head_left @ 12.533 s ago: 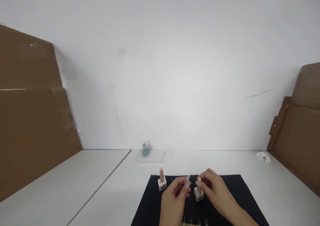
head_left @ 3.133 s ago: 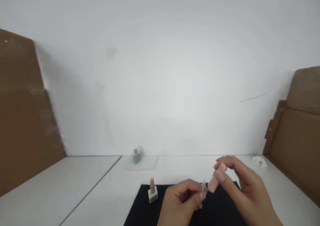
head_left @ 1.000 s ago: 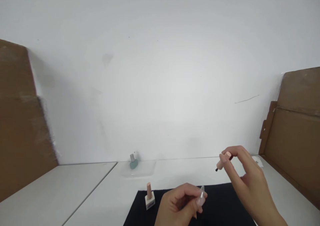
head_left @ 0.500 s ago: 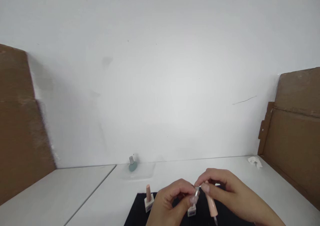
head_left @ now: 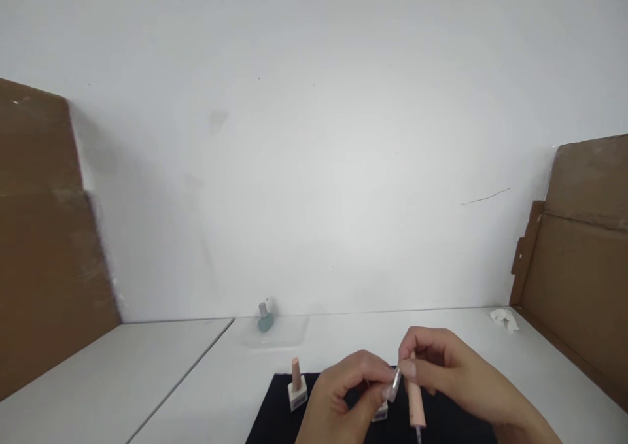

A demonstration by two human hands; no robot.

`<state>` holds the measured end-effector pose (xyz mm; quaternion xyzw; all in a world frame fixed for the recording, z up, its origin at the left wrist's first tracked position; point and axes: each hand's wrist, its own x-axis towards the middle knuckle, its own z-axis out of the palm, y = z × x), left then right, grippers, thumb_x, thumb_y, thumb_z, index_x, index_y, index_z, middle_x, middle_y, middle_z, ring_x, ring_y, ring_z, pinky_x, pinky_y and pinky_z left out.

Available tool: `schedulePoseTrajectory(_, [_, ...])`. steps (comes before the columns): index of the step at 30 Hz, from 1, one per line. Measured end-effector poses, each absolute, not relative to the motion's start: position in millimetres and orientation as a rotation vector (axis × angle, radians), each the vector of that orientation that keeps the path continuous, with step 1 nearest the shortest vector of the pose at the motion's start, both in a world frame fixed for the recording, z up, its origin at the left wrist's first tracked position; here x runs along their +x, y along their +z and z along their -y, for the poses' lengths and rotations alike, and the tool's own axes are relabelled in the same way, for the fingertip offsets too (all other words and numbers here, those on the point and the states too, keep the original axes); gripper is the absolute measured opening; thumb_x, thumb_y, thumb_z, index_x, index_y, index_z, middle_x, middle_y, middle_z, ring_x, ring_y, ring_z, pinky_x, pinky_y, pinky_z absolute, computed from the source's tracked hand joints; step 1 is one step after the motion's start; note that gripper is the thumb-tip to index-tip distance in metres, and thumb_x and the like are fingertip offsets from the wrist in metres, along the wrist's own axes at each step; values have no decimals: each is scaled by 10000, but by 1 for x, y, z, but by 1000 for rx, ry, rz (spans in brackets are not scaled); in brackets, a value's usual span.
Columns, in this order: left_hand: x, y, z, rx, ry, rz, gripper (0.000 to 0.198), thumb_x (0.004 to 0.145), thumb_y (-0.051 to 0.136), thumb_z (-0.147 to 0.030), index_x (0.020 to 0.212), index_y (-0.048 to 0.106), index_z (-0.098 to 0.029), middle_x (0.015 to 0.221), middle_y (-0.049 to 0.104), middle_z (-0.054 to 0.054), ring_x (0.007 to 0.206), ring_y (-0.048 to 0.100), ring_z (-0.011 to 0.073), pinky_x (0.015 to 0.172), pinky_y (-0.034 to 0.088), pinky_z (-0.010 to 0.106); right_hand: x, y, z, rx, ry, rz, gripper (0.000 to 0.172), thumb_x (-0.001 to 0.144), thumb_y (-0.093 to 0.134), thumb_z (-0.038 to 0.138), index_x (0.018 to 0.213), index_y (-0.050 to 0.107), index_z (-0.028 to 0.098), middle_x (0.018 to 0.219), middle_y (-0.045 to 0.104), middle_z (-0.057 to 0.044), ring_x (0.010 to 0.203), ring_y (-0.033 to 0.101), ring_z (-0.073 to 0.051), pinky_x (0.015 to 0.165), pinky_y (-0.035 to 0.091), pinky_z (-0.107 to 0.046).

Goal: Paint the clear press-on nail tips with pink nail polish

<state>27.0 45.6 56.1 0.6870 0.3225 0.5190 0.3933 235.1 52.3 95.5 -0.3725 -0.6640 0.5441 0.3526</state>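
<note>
My left hand (head_left: 343, 398) pinches a transparent plastic nail tip (head_left: 392, 385) between its fingertips. My right hand (head_left: 446, 365) grips a peach nail polish cap (head_left: 417, 405) with its thin brush pointing down, and its fingertips sit right beside the nail tip. A capped bottle with a peach top and white square base (head_left: 297, 386) stands on the black mat (head_left: 275, 401), left of my left hand. An uncapped white bottle base (head_left: 379, 413) is mostly hidden behind my hands.
A small teal polish bottle (head_left: 265, 318) stands on a transparent acrylic sheet (head_left: 289, 331) at the back of the white table (head_left: 171, 378). A crumpled tissue (head_left: 504, 319) lies at the back right. Brown cardboard panels (head_left: 579, 280) rise on both sides.
My right hand has lifted the peach brush cap off the bottle and brought it beside the nail tip, with the brush pointing down. My left hand has kept hold of the nail tip.
</note>
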Motion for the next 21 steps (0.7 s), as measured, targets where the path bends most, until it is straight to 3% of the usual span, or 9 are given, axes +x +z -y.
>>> schedulePoseTrajectory(9, [26, 53, -47, 1825, 1392, -732, 247, 853, 669, -79, 781, 792, -281, 798, 802, -22, 748, 744, 147, 719, 559, 196, 230, 85, -60, -789, 1629, 1544, 209, 857, 754, 325, 822, 683, 132, 574, 637, 27, 486, 508, -77, 492, 284, -216])
schedulePoseTrajectory(21, [26, 58, -46, 1822, 1309, -689, 289, 843, 671, -55, 769, 809, -299, 793, 807, -28, 751, 760, 138, 739, 573, 190, 231, 70, -68, -717, 1764, 1512, 246, 803, 744, 361, 776, 671, 128, 471, 631, 34, 404, 536, -75, 485, 299, -206])
